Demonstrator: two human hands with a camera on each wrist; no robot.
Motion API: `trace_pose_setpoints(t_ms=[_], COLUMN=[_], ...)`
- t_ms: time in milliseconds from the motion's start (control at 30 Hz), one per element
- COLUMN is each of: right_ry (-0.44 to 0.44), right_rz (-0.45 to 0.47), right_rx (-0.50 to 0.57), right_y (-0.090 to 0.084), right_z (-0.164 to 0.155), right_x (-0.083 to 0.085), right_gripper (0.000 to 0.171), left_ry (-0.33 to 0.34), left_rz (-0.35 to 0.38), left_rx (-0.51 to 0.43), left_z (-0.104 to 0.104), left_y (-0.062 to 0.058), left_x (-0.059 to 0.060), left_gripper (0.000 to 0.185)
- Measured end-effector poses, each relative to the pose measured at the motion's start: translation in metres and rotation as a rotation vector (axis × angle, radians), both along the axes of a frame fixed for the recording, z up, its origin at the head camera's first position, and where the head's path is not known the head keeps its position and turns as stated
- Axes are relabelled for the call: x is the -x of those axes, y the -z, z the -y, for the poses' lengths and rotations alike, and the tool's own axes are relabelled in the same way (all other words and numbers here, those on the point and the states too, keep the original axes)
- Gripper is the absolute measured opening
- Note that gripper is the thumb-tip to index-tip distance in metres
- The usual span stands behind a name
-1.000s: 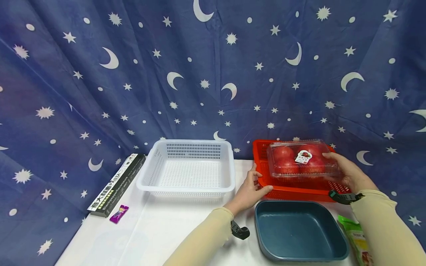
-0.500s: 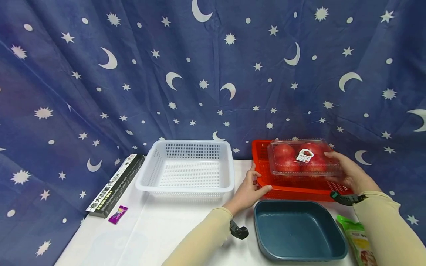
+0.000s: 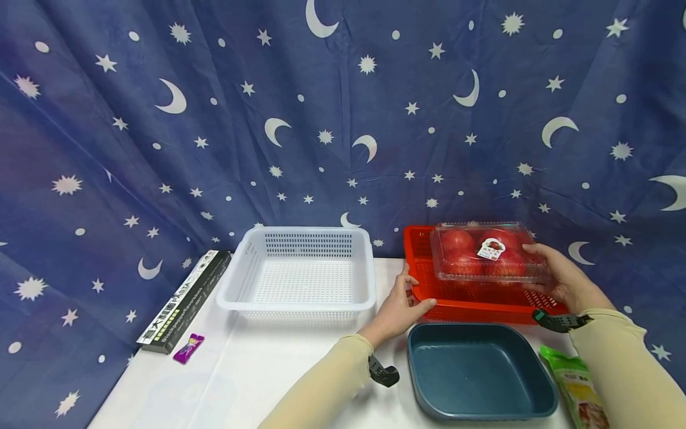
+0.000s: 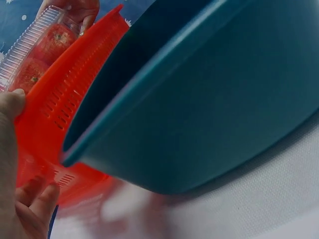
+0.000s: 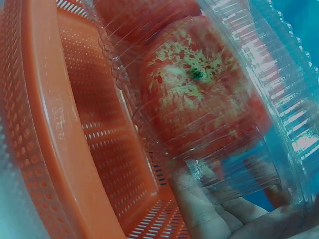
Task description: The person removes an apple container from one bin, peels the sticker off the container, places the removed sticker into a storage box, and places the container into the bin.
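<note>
The blue bin [image 3: 482, 375] stands nearest, just in front of the red basket [image 3: 477, 311]. The left hand [image 3: 396, 307] grips the basket's near left corner, thumb over the rim, fingers bent against the outer wall. The right hand [image 3: 570, 280] grips the right end of the clear container [image 3: 490, 253], fingers curled beneath. The container, loaded with red fruit [image 5: 199, 84], is positioned over the basket, beyond and right of the left hand.
</note>
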State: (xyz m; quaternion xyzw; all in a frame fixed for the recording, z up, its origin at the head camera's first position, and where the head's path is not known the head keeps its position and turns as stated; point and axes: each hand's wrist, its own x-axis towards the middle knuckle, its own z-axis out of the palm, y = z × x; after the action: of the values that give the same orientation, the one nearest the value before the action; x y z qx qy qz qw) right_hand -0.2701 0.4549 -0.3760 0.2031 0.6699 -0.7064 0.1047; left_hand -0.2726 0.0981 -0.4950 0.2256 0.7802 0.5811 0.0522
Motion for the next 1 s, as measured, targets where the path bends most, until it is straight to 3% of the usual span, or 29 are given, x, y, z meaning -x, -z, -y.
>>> trace_pose_setpoints(t_ms=[267,467,667,833,1000], right_ry=[0.025,0.025,0.024,0.008,-0.011], right_rz=[-0.001,-0.007,-0.021,-0.041,-0.060], right_rx=[0.048,0.075,0.071,0.078,0.080], right_y=[-0.002,-0.004,-0.007,-0.009,-0.013], right_z=[-0.001,-0.001,0.001,0.005,0.013], right_x=[-0.001,-0.003,-0.005,-0.008,-0.012], right_gripper=[0.087,0.048,0.058,0.037,0.038], left_ry=[-0.027,-0.063,-0.085,-0.078,-0.028], left_rz=[-0.054,-0.065,-0.088,-0.099,-0.101], left_rx=[0.037,0.020,-0.006,-0.010,-0.073], left_z=[0.000,0.001,0.008,0.015,0.021], left_y=[-0.013,-0.031,-0.048,-0.057,-0.067], left_x=[-0.004,-0.009,-0.012,-0.010,-0.009], left_gripper=[0.049,0.052,0.058,0.063,0.067])
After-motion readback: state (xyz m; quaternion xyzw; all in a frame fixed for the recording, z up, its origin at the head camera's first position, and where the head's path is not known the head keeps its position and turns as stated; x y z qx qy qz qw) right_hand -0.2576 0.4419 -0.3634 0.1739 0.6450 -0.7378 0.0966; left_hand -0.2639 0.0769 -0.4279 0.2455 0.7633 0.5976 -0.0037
